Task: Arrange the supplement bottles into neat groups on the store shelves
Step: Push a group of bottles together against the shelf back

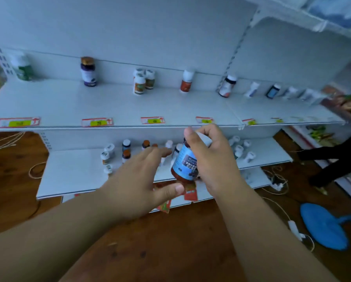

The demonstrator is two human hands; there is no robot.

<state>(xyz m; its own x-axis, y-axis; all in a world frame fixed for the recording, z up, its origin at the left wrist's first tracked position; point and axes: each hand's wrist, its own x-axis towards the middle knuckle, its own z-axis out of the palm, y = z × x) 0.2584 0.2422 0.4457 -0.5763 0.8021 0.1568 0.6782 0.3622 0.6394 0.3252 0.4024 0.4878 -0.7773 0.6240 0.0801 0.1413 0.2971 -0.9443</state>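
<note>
From the head camera, the right hand [209, 159] grips one dark-red bottle with a blue label [184, 165] by its white cap end, tilted, in front of the middle shelf [72, 169]. The left hand [139, 180] is spread wide beside it, fingers straight, thumb just under the bottle's base, holding nothing.

On the upper shelf [109, 104], left bay, five groups stand well apart: one green-labelled bottle [24, 68], blurred; one purple bottle with a gold cap [88, 71]; a cluster of white-capped bottles [143, 81], three as far as can be told; one white-capped orange bottle [186, 82]; one dark-capped bottle [227, 86] at the bay divider. Further right stand several more bottles, too blurred to count. Five price tags [96, 122] are plainly readable along the shelf edge.

The middle shelf holds three white-capped bottles [107, 155] at left, about four brown- or white-capped ones beside them, and roughly five white bottles [241, 148] behind the right hand.

One blue fan base [323, 226] lies on the wooden floor [170, 241].
</note>
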